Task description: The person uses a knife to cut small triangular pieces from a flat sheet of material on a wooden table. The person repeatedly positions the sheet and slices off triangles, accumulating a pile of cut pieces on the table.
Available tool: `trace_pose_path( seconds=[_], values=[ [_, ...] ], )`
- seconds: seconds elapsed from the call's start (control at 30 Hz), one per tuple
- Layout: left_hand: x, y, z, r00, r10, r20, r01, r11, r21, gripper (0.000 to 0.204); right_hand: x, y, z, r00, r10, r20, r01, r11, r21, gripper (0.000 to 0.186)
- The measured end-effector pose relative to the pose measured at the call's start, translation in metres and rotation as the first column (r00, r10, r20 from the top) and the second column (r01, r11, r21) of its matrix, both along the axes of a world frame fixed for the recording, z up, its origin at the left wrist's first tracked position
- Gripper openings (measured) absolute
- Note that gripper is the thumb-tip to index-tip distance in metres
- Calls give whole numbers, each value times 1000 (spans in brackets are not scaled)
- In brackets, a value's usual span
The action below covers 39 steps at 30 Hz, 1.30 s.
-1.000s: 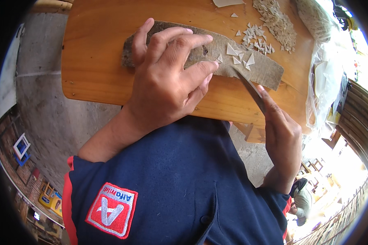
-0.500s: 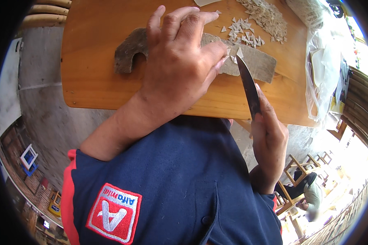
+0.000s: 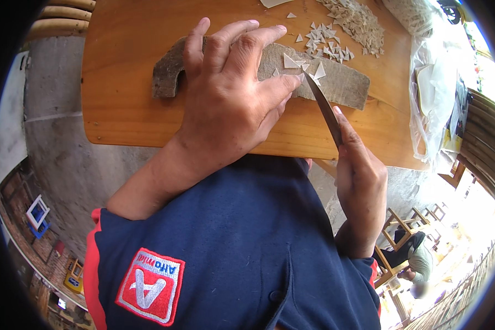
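Note:
A knife is gripped in my right hand, its handle hidden by the palm and its index finger laid along the back. The dark blade slants up and left, its tip among small white triangular pieces on a grey wooden board. My left hand rests over the board's left part. Its thumb and index finger are pinched together beside the knife tip, at a small white piece mostly hidden by the fingertip. The other three fingers stretch out toward the far side. The board has a curved notch at its left end.
Beyond the board, a loose cluster of white triangles and a larger heap of chips lie on the wooden table. Clear plastic bags hang over the right edge. Further right, a person is near wooden stools.
My left hand has drawn back slightly left and nearer, uncovering a larger white piece on the board. The knife tip has moved left toward the pinched fingertips.

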<state>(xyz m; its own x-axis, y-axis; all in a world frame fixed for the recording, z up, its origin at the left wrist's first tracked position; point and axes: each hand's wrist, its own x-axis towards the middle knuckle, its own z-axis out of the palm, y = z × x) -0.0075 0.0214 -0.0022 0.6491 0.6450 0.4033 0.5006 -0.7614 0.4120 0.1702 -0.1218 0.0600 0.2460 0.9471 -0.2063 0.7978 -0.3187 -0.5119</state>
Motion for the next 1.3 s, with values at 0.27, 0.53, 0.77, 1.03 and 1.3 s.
trace_pose_path(
  seconds=[0.27, 0.53, 0.77, 1.03, 1.3],
  values=[
    [-1, -1, -3, 1000, 8, -20, -7, 999, 33, 20, 2, 1, 1, 997, 47, 67, -46, 999, -23, 62],
    [0, -1, -2, 1000, 5, -14, -4, 999, 41, 18, -1, -1, -1, 974, 107, 202, -112, 994, 14, 78],
    [-2, -1, 0, 1000, 14, -13, -14, 1000, 17, 19, -7, 1, 4, 990, 56, 131, -52, 998, -29, 73],
    [-10, 23, 0, 986, 39, 164, -23, 995, -97, 18, -8, -6, -1, 997, 8, -82, -3, 998, 68, 65],
    [3, 46, 16, 999, -41, 13, 42, 998, -49, 18, -22, 13, -3, 999, 41, -1, -41, 998, -40, 61]
  ],
)
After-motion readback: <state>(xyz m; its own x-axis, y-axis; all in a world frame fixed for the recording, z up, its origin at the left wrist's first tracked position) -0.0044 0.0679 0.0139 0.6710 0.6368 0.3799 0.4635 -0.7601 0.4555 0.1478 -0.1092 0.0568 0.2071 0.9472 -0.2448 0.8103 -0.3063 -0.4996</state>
